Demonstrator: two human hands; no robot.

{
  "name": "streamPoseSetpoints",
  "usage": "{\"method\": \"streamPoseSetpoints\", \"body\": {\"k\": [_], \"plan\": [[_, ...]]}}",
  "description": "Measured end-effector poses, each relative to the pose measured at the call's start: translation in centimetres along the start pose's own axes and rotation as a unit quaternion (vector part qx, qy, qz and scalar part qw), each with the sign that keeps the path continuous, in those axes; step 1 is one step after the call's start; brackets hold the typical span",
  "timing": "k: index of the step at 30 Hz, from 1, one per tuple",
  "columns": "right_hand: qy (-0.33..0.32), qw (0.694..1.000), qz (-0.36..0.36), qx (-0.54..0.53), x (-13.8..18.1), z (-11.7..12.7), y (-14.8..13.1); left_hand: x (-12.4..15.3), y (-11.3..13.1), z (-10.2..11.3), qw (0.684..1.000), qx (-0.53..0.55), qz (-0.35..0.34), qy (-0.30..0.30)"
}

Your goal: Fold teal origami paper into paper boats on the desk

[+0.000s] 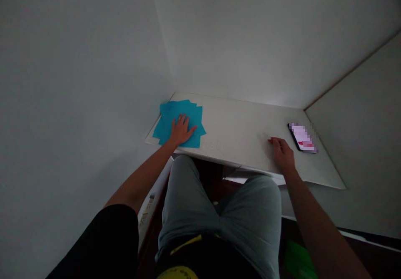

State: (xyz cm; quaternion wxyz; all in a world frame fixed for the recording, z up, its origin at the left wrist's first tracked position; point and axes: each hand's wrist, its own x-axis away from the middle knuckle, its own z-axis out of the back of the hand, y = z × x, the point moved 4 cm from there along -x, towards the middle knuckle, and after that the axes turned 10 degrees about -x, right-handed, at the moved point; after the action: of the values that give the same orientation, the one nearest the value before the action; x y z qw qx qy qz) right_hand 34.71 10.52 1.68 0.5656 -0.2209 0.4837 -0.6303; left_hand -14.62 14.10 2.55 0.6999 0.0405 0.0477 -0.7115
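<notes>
Several overlapping blue sheets [194, 116], fanned at different angles, lie at the left end of the white tabletop [232, 126]. My left hand [181, 130] rests flat on them with its fingers spread. Toward the right side of the table, my right hand [283, 154] is held with its fingers curled and the thumb and forefinger pinched together. Whatever sits in that pinch, if anything, is too small to make out. Just to the right of this hand lies a phone [302, 138] with its screen lit, not touched by it.
Pale walls [234, 41] close in the table at the back, left and right. My knees [184, 174] are at the table's front edge, above an open white space under it. A green object [299, 260] lies low at the right, partly behind my right arm.
</notes>
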Motion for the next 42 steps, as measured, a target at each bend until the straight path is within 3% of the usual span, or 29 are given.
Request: {"method": "streamPoseSetpoints", "body": {"k": [5,10,15,20,23,26,30,33,37,42], "plan": [[0.001,1.0,-0.006,-0.004,-0.1,-0.1,0.3,6.8,-0.2,0.1,0.989,0.003,-0.143,0.026],[-0.009,1.0,-0.002,-0.005,-0.2,-0.2,0.6,11.7,-1.4,-0.6,0.983,0.0,-0.185,0.004],[-0.012,1.0,0.004,-0.01,-0.1,-0.2,0.7,11.0,-3.0,1.0,0.993,0.029,-0.109,-0.02],[-0.016,1.0,0.003,-0.009,-0.2,-0.3,0.6,7.9,-3.1,5.2,0.998,0.057,0.024,0.02],[-0.023,1.0,0.01,-0.012,-0.2,-0.3,0.5,6.5,1.1,7.8,0.997,0.059,-0.028,0.043],[-0.025,1.0,0.011,-0.013,-0.2,-0.3,0.6,6.2,8.2,8.6,0.99,0.034,-0.13,0.039],[-0.03,0.999,0.018,-0.005,-0.2,-0.4,0.8,7.5,18.0,6.2,0.976,0.005,-0.217,-0.009],[-0.038,0.999,0.028,-0.001,-0.3,-0.5,0.9,9.2,23.3,3.8,0.966,0.001,-0.255,-0.042],[-0.047,0.998,0.041,0.003,-0.3,-0.7,1.1,10.7,26.7,2.6,0.968,0.031,-0.241,-0.069],[-0.108,0.98,0.143,0.089,0.3,-1.4,-0.2,8.6,26.0,3.6,0.968,0.07,-0.239,-0.027]]}}
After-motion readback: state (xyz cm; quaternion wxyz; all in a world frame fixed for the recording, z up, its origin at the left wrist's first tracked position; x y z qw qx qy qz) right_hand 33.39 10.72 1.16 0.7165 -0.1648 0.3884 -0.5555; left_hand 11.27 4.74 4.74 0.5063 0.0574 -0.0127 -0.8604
